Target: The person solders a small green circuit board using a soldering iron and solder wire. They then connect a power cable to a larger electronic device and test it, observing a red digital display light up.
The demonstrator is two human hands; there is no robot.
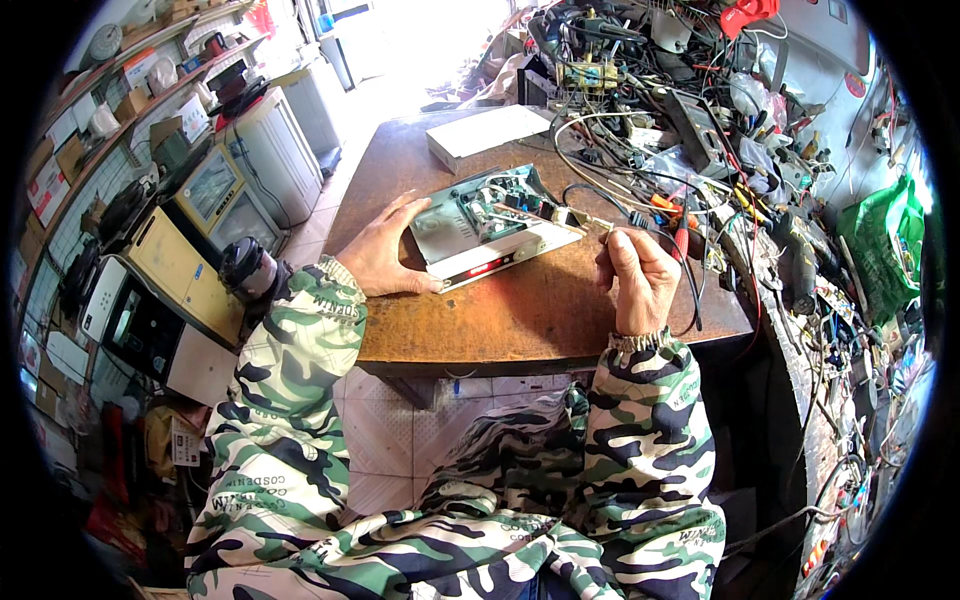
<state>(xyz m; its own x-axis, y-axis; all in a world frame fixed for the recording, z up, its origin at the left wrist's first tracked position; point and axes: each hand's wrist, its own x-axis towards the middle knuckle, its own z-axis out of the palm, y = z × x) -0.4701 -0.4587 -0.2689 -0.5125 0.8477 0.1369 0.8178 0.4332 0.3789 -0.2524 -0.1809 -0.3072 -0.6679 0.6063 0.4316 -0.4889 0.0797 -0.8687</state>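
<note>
An opened electronic box lies tilted on the wooden table, its circuit board and wires exposed. Its white front panel faces me, with a small display glowing red. My left hand grips the box's left end, thumb at the front panel's corner and fingers over the back edge. Just right of the box, my right hand is closed in a pinch. A slim pale piece runs from the box's right end to those fingertips; its kind is too small to tell.
The brown table carries a white metal cover behind the box. Beside my right hand stands a red-handled tool among black cables. A tangled heap of cables and parts crowds the right. Appliances line the left.
</note>
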